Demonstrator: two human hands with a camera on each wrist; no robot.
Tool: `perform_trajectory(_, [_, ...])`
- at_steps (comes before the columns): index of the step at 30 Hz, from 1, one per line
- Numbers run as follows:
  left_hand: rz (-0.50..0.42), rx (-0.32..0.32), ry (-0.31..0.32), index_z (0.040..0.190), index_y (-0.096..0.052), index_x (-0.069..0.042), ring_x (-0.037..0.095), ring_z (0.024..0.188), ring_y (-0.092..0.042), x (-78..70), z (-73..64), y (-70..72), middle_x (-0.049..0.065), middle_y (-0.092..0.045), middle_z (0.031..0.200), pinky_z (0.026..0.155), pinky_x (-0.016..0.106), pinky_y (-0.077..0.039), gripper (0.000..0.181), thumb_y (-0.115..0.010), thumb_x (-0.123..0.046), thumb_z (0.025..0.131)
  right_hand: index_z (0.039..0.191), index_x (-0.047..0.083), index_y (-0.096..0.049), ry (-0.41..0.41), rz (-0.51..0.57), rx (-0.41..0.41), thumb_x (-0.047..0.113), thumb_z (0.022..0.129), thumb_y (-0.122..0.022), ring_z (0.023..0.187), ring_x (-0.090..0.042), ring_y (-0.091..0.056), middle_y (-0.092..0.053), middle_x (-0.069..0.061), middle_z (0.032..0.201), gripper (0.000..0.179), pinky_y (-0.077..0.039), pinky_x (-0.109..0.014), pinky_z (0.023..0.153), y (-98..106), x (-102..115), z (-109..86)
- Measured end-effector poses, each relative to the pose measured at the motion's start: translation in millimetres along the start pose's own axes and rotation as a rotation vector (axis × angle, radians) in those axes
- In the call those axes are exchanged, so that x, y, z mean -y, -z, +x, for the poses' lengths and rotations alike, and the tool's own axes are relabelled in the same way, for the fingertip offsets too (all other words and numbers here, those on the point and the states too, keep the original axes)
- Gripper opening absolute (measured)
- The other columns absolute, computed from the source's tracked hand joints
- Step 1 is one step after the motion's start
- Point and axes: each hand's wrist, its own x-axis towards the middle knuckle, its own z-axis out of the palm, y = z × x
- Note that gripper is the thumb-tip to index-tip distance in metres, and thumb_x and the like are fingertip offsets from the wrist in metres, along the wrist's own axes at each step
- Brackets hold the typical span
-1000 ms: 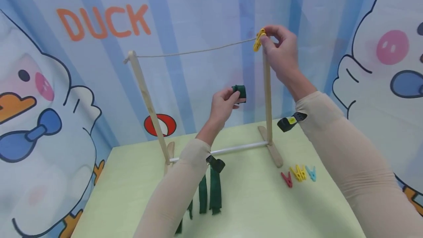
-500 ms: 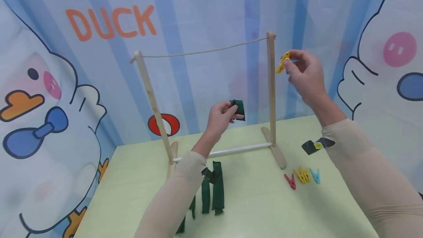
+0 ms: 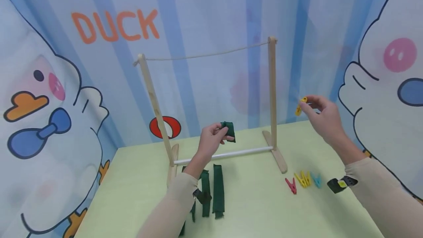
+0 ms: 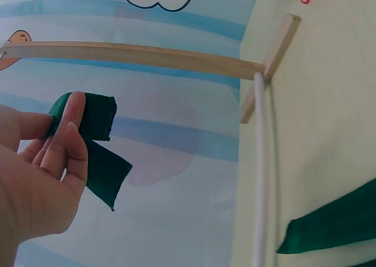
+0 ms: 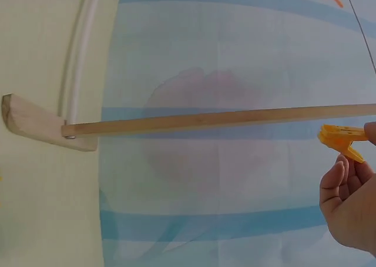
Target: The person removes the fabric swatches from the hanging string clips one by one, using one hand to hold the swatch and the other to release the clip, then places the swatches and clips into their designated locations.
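My left hand (image 3: pixel 211 140) pinches a folded strip of dark green cloth (image 3: pixel 230 132) in front of the wooden rack, below its string (image 3: pixel 205 56). In the left wrist view two ends of the cloth (image 4: pixel 98 115) stick out past the fingers. My right hand (image 3: pixel 325 120) holds a yellow clothespin (image 3: pixel 301 107) between thumb and fingers, to the right of the rack's right post (image 3: pixel 272 94). The right wrist view shows the clothespin (image 5: pixel 341 139) with nothing between its tips. Nothing hangs on the string.
Several green cloth strips (image 3: pixel 218 190) lie on the pale table, some partly behind the left arm. A red clothespin (image 3: pixel 291 186), yellow clothespins (image 3: pixel 303 179) and a blue one (image 3: pixel 316 180) lie at the right. A white bar (image 3: pixel 242 152) joins the rack's feet.
My right hand has come down and to the right from the string's right end, carrying the yellow clothespin. My left hand has lowered with the green cloth still in its grip.
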Motion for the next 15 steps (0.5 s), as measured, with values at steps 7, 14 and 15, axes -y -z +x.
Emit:
perform_trajectory(7, [-0.015,0.014,0.041,0.113,-0.064,0.003,0.028,0.088,-0.074,18.1,-18.9,-3.1,0.020,-0.073,0.091,0.066,0.029,-0.053,0.024,-0.059,-0.018,0.102,0.124,-0.001,-0.061,-0.032,-0.060,0.042,0.037,0.102,-0.056,0.090,0.002,-0.055,-0.063,-0.015,0.114,0.044,-0.048,-0.018,0.068,5,-34,-31.4])
perform_trajectory(14, [0.009,0.022,0.082,0.109,-0.062,0.007,0.035,0.092,-0.072,26.8,-25.5,-6.1,0.025,-0.071,0.086,0.067,0.031,-0.051,0.020,-0.056,-0.011,0.103,0.133,-0.003,-0.055,-0.110,-0.101,0.098,0.041,0.103,-0.053,0.098,-0.009,-0.056,-0.058,-0.021,0.124,0.053,-0.050,-0.018,0.067,7,-57,-55.4])
perform_trajectory(15, [0.012,0.025,0.085,0.107,-0.061,0.008,0.036,0.093,-0.072,28.3,-26.5,-7.0,0.025,-0.069,0.082,0.067,0.031,-0.051,0.019,-0.056,-0.010,0.103,0.133,-0.004,-0.054,-0.112,-0.110,0.100,0.040,0.103,-0.053,0.100,-0.015,-0.057,-0.058,-0.022,0.123,0.054,-0.050,-0.020,0.068,8,-60,-58.3])
